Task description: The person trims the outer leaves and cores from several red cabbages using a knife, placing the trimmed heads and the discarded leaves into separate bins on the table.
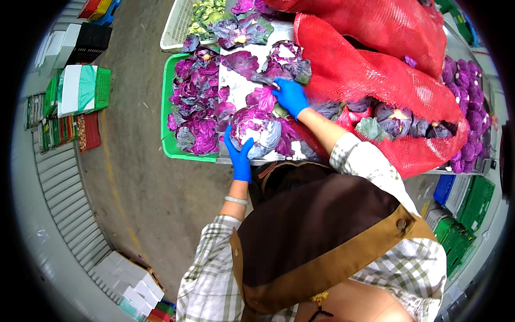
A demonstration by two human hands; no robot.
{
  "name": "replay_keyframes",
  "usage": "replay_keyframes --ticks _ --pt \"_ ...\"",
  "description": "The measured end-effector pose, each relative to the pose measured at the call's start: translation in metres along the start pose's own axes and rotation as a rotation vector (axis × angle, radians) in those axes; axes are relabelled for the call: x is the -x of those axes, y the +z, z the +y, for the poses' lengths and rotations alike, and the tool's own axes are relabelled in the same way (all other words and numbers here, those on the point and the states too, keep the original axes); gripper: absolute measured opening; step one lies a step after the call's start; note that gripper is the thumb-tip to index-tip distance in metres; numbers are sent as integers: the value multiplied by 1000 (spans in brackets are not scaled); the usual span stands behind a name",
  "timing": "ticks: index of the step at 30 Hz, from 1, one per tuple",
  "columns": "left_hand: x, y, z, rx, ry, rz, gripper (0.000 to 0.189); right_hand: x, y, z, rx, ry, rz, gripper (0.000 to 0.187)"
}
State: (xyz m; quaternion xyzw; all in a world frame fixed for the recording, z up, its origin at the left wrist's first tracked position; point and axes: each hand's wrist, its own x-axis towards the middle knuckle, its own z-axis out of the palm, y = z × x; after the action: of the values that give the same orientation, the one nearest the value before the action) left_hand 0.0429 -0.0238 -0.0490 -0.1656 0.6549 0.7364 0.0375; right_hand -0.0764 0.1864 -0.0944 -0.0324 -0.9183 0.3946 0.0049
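Under my left hand [240, 153], in a blue glove, sits a partly trimmed red cabbage [263, 131] near the table's front edge. My spread thumb and fingers hold its near side. My blue-gloved right hand [290, 96] is closed just beyond the cabbage, around what looks like the handle of a knife [263, 79]. The grey blade points left; most of the handle is hidden in the glove. Loose purple leaves [261, 98] lie beside and beneath the cabbage. Another cut cabbage [285, 52] rests farther back on the metal table [237, 82].
A green crate [165, 104] full of purple leaves stands against the table's left side, with a white basket [173, 28] behind it. Red mesh sacks [386, 76] cover the right side, one showing cabbages [394, 118] through its opening. Several netted purple heads [468, 108] are stacked far right.
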Motion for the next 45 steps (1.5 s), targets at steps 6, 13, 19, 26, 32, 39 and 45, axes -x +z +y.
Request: replay_keyframes --ticks 6,13,19,26,32,39,45 --pt "23 7 40 69 -513 209 92 11 -30 -48 -77 -171 -18 37" --pt "-48 -5 57 -793 284 -559 100 87 -57 -64 -73 -86 -144 38" --pt "-46 -12 42 -643 12 -287 92 100 -68 4 108 -44 18 29" --pt "-18 19 43 -751 -6 -155 99 85 -70 -67 18 -187 -187 32" --pt "-16 28 48 -718 79 -213 93 41 -55 -49 111 11 -227 31" --pt "-9 -6 19 -309 -57 -134 82 20 -38 -11 -69 40 -106 25" --pt "-1 15 51 -19 -572 32 92 59 -70 -53 136 -236 -23 32"
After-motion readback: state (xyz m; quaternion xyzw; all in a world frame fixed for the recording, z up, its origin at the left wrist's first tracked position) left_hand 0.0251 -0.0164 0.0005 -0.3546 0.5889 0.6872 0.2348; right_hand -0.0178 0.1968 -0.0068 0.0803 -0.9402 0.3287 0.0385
